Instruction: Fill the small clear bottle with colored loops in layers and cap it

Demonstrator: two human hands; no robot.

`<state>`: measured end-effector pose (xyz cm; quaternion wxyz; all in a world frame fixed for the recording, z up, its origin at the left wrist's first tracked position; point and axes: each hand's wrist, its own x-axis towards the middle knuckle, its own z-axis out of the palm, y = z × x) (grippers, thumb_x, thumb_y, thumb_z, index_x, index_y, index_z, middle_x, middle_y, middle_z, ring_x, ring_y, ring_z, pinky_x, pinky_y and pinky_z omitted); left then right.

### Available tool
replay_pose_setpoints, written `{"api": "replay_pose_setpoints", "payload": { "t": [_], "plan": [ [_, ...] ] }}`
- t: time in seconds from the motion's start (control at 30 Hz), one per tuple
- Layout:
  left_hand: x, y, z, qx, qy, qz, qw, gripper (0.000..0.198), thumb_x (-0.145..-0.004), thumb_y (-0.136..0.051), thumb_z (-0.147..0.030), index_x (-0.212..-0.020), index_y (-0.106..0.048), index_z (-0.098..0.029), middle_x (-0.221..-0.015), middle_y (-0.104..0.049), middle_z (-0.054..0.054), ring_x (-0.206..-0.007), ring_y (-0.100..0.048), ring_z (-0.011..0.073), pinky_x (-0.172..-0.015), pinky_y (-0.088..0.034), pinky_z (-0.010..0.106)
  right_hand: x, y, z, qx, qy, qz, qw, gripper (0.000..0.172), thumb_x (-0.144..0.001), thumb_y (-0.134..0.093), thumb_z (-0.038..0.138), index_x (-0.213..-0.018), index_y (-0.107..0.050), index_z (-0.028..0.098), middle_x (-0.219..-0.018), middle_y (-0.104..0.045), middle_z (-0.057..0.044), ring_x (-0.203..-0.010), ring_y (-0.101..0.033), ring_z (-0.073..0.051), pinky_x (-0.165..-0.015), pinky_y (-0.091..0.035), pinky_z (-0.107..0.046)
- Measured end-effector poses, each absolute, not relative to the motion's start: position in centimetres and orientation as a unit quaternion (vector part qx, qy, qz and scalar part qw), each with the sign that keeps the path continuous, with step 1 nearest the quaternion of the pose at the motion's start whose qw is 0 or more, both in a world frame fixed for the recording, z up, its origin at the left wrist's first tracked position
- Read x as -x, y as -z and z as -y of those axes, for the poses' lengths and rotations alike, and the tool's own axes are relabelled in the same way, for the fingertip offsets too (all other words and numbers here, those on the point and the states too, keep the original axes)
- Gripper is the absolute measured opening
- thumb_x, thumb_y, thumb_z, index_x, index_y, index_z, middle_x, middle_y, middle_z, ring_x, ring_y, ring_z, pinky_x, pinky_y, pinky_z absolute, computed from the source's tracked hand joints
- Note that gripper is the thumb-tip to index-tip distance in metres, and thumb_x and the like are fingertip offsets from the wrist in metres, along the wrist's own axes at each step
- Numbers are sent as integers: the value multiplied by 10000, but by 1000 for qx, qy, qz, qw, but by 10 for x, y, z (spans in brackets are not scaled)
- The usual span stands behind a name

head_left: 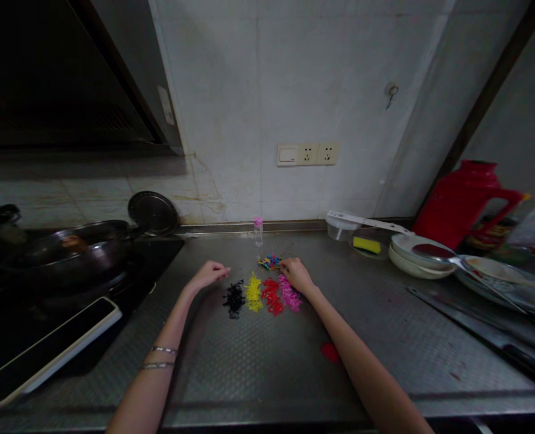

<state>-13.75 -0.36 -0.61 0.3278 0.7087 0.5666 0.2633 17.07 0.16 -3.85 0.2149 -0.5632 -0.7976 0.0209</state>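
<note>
Hands (207, 275) loosely curled, right (297, 276) at multicoloured pile (269, 261)

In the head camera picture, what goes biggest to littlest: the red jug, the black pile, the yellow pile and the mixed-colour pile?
1. Red jug, easily largest.
2. Black pile and yellow pile: too alike to rank.
3. Mixed-colour pile, smallest as it shows.

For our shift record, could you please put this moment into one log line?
left hand: near black pile; right hand: at multicoloured pile; nearby: yellow pile, red pile, pink pile; held items: unclear
</note>
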Motion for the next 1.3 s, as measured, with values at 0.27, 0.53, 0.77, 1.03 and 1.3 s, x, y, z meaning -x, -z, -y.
{"api": "replay_pose_setpoints", "payload": {
  "t": [0.27, 0.53, 0.77, 1.03, 1.3],
  "plan": [
    [134, 7, 3, -704, -282, -567, 320, 465, -661, -526, -566, -570, -590, -114, -466, -448, -23, -452, -364, 84, -449, -254, 205, -165, 35, -1, 561, -3, 808, 183, 299, -854, -401, 169, -1062, -614, 195, -990, -627, -73, -971, -491, -175, -846, -319, -241],
    [131, 4, 5, -702, -289, -568, 317, 469, -664, -516, -566, -566, -590, -113, -458, -454, -23, -450, -364, 84, -450, -257, 208, -166, 27, 1, 550, -20, 799, 244, 332, -855, -372, 148, -1119, -570, 182, -992, -624, -88, -962, -488, -184, -836, -331, -256],
    [120, 2, 6, -705, -324, -560, 291, 443, -696, -496, -530, -632, -624, -110, -465, -470, -22, -457, -375, 88, -455, -264, 208, -166, 24, 1, 543, -60, 774, 321, 326, -853, -374, 154, -1130, -541, 189, -999, -618, -65, -944, -499, -168, -829, -359, -271],
    [113, 1, 9, -714, -334, -556, 265, 399, -703, -490, -456, -696, -659, -95, -520, -536, -2, -526, -449, 118, -518, -315, 221, -137, 23, 13, 446, -113, 816, 349, 310, -827, -433, 138, -1114, -548, 169, -908, -622, -56, -916, -506, -160, -822, -381, -266],
    [113, 8, 6, -719, -336, -545, 270, 389, -703, -493, -438, -723, -670, -91, -548, -569, 8, -546, -473, 128, -536, -335, 224, -114, 26, 33, 397, -110, 857, 309, 314, -844, -409, 127, -1122, -550, 169, -1024, -603, -93, -1015, -489, -173, -852, -389, -294]
  ]
}}
